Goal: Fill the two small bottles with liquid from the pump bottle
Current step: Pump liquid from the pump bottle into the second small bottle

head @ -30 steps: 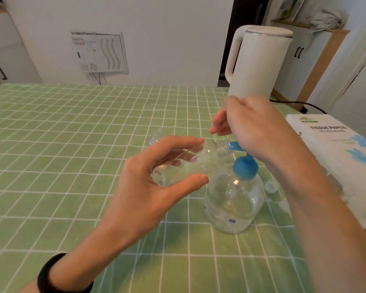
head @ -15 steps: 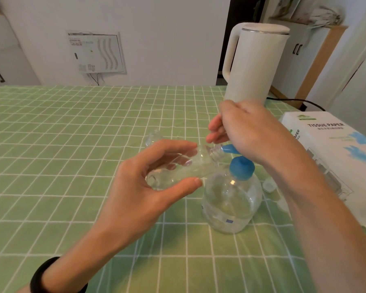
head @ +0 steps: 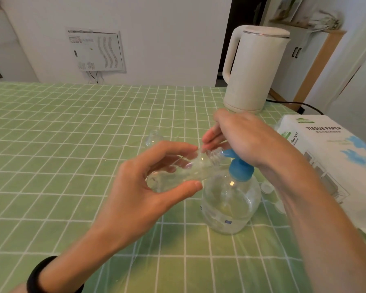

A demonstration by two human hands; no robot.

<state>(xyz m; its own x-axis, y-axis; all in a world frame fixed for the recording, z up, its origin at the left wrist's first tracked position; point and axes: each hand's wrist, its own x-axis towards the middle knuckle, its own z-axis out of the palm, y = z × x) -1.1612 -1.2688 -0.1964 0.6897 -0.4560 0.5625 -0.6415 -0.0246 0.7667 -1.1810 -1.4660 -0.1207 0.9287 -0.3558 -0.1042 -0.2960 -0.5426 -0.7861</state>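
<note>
A clear round pump bottle (head: 230, 199) with a blue pump head (head: 240, 170) stands on the green checked tablecloth. My left hand (head: 140, 195) grips a small clear bottle (head: 182, 170) tilted on its side, its threaded mouth against the blue nozzle. My right hand (head: 243, 138) rests on top of the pump head, fingers curled over it. A second small clear bottle (head: 153, 138) sits on the cloth just behind my left hand, partly hidden.
A white electric kettle (head: 254, 68) stands behind the pump bottle, its cord running right. A white tissue paper pack (head: 330, 159) lies at the right. A small white cap (head: 266, 188) lies between pump bottle and pack. Green cloth (head: 51, 144) spreads left.
Both hands and the bottles keep almost the same pose. The small bottle's mouth stays at the nozzle; my right hand stays on the pump head.
</note>
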